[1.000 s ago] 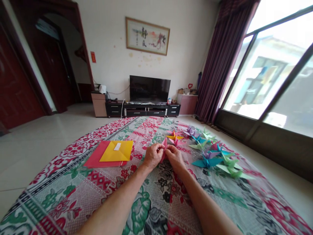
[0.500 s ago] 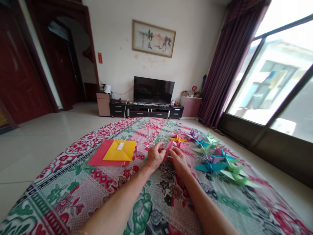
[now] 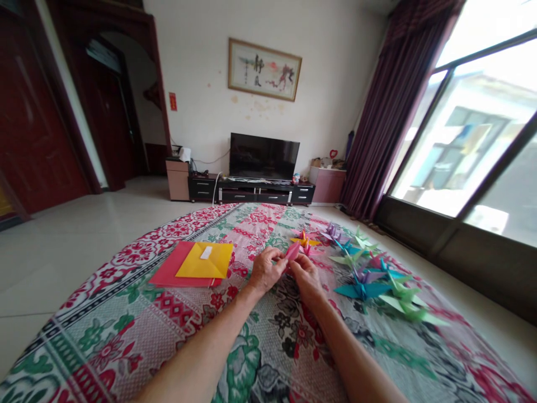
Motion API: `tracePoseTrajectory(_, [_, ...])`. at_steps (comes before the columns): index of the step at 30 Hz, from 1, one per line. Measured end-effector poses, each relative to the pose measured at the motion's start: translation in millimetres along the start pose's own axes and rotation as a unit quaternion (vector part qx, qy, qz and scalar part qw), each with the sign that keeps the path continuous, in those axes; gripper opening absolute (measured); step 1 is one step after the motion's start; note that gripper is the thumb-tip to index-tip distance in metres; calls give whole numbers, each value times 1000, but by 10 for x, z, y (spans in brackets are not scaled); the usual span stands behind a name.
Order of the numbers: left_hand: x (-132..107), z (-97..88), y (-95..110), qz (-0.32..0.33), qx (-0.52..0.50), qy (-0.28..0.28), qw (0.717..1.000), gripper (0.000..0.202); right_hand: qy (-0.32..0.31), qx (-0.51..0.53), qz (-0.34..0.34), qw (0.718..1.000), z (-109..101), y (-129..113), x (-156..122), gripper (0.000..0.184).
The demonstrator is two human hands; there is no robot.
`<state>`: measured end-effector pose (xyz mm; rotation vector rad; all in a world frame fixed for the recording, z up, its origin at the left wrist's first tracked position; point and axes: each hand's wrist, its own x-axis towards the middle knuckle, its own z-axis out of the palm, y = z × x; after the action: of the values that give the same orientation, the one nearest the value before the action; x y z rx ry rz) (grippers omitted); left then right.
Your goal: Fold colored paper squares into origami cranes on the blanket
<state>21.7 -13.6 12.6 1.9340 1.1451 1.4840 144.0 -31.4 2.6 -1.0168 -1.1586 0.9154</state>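
Note:
Between both hands is a small piece of folded pink paper (image 3: 293, 251), held above the patterned tablecloth. My left hand (image 3: 267, 270) pinches its left side with thumb and fingers. On the other side, my right hand (image 3: 306, 273) grips the lower right part of the paper, its fingertips close to those of the left. The paper's lower portion is partly hidden by the fingers. Just beyond the hands lie an orange paper crane (image 3: 305, 239) and a pink one close to it.
Several folded cranes, among them a blue crane (image 3: 363, 289) and a light green crane (image 3: 405, 302), spread over the table's right side. On the left, yellow paper sheets (image 3: 205, 266) rest on red paper (image 3: 168, 270). A television (image 3: 264, 157) stands beyond the tablecloth (image 3: 176, 341).
The pink paper has tilted, with its tip now leaning further to the right. The fingers have drawn closer together around its lower part, and the view has shifted slightly.

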Motion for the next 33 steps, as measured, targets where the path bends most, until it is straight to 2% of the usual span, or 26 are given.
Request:
tracePoseTrajectory(6, [30,17,-65,-84,-113,-17,990,11,-16,43,18,999,-13,96,30,24])
tracePoseTrajectory(11, [35,45,-85,-166,-237,-20,957,29,-35,73,24,996,-17,138,40,27])
tracePoseTrajectory(16, [28,23,-68,-229,-294,-54,926,23,-56,75,33,995,18,55,13,36])
tracePoseTrajectory(20, [25,-14,-51,-242,-299,-51,922,19,-74,79,33,994,28,14,12,38])
tracePoseTrajectory(26, [30,-7,-73,-234,-299,-46,924,25,-64,69,49,994,44,-15,6,41])
tracePoseTrajectory(30, [31,17,-135,-253,-322,-55,911,29,-51,82,52,994,28,3,-11,36])
tracePoseTrajectory(33, [28,15,-149,-257,-342,-70,901,29,-73,95,58,991,-1,10,-17,34])
